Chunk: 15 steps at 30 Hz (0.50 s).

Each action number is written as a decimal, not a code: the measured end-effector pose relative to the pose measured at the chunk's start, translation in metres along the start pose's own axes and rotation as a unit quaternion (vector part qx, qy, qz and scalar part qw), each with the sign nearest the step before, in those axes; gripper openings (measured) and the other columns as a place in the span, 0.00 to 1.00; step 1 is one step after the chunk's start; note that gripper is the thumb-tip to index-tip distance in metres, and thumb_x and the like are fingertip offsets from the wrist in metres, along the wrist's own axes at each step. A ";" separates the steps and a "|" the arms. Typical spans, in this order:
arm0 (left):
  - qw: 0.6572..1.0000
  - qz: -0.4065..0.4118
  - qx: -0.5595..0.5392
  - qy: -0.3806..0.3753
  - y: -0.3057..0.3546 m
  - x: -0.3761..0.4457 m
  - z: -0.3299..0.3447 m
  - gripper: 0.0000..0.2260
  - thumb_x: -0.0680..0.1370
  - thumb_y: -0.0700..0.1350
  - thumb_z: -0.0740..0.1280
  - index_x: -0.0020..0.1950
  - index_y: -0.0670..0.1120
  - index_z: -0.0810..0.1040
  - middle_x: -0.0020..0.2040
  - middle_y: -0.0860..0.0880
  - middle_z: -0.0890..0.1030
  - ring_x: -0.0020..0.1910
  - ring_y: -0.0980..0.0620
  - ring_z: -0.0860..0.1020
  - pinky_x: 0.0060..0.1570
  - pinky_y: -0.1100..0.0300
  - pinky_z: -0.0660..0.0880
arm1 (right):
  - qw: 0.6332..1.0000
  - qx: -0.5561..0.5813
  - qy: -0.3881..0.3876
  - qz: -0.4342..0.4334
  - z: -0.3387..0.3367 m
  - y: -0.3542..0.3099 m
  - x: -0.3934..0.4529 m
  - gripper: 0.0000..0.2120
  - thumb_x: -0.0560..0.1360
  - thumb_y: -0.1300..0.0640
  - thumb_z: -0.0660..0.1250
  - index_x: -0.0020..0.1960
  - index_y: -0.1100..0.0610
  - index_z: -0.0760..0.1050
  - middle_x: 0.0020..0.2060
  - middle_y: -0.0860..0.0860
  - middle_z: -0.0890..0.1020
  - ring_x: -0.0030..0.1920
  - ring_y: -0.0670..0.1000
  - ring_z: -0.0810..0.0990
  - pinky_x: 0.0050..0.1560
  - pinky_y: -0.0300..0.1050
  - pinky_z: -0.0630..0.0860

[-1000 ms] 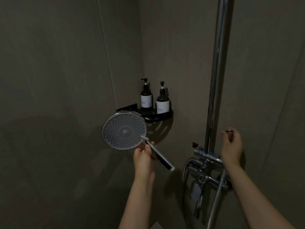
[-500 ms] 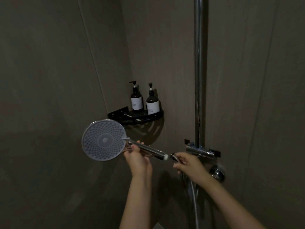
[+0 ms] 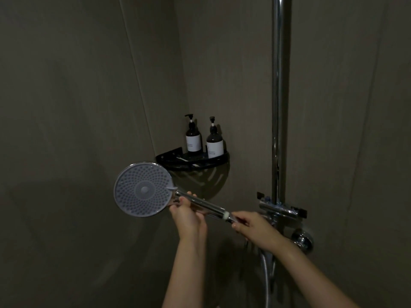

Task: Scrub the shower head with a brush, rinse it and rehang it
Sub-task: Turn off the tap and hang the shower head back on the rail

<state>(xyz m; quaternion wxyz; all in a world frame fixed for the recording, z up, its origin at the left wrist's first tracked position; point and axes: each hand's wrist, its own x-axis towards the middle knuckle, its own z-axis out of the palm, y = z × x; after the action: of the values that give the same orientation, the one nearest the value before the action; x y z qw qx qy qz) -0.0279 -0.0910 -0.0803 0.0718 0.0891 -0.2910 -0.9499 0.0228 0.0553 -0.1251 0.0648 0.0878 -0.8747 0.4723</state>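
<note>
my left hand (image 3: 188,216) is wrapped around the chrome handle of the shower head (image 3: 143,188), just behind the round face, which points toward me with its nozzle side showing. my right hand (image 3: 251,227) pinches the far end of the handle, at the white ring, fingers closed on it. the head is off its mount and held out in the open, low and left of the rail (image 3: 279,96). right behind it a black corner shelf (image 3: 200,164) carries two dark pump bottles (image 3: 193,138), and the head's rim overlaps the shelf's left edge from my view; i cannot tell if they touch. the mixer bar (image 3: 282,208) sits just right of my right hand, with a hose (image 3: 266,276) dropping below. it's dim in here.
</note>
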 end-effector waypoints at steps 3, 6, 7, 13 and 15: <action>1.000 -0.002 0.007 0.004 -0.001 -0.004 -0.001 0.08 0.82 0.37 0.52 0.50 0.48 0.68 0.44 0.47 0.74 0.42 0.53 0.74 0.55 0.48 0.70 | 1.000 -0.005 0.001 0.002 -0.001 -0.003 0.000 0.11 0.77 0.55 0.62 0.48 0.38 0.74 0.38 0.41 0.79 0.40 0.33 0.76 0.40 0.30 0.66; 1.000 -0.011 -0.008 0.001 -0.002 -0.004 -0.003 0.08 0.82 0.36 0.52 0.53 0.47 0.67 0.46 0.46 0.73 0.43 0.53 0.74 0.58 0.47 0.69 | 1.000 0.003 0.004 0.009 0.001 0.002 0.003 0.09 0.77 0.55 0.61 0.45 0.42 0.75 0.36 0.42 0.78 0.38 0.38 0.76 0.39 0.33 0.68; 1.000 -0.014 -0.012 0.000 -0.002 -0.004 -0.003 0.08 0.82 0.36 0.52 0.55 0.47 0.67 0.46 0.46 0.74 0.44 0.52 0.74 0.59 0.48 0.69 | 1.000 0.024 -0.002 0.013 0.002 0.004 0.003 0.08 0.78 0.55 0.60 0.44 0.45 0.75 0.32 0.42 0.77 0.34 0.39 0.74 0.37 0.34 0.68; 0.999 -0.032 -0.002 -0.014 -0.002 -0.007 -0.005 0.10 0.81 0.36 0.53 0.59 0.47 0.66 0.44 0.47 0.74 0.43 0.52 0.74 0.45 0.54 0.72 | 0.978 0.182 -0.070 0.070 -0.002 0.010 0.004 0.09 0.80 0.50 0.55 0.43 0.47 0.71 0.22 0.42 0.71 0.22 0.40 0.64 0.22 0.31 0.61; 0.999 -0.029 0.000 -0.014 -0.002 -0.007 -0.005 0.10 0.81 0.36 0.53 0.59 0.47 0.66 0.44 0.47 0.74 0.43 0.52 0.74 0.46 0.54 0.72 | 0.986 0.141 -0.064 0.067 -0.001 0.011 0.002 0.03 0.75 0.46 0.61 0.46 0.44 0.68 0.29 0.43 0.76 0.27 0.41 0.72 0.28 0.34 0.67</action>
<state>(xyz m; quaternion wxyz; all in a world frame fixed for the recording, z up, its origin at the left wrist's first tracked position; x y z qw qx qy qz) -0.0205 -0.0910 -0.0851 0.0400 0.0840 -0.2893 -0.9527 0.0187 0.0624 -0.1330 -0.0357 0.0676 -0.8055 0.5876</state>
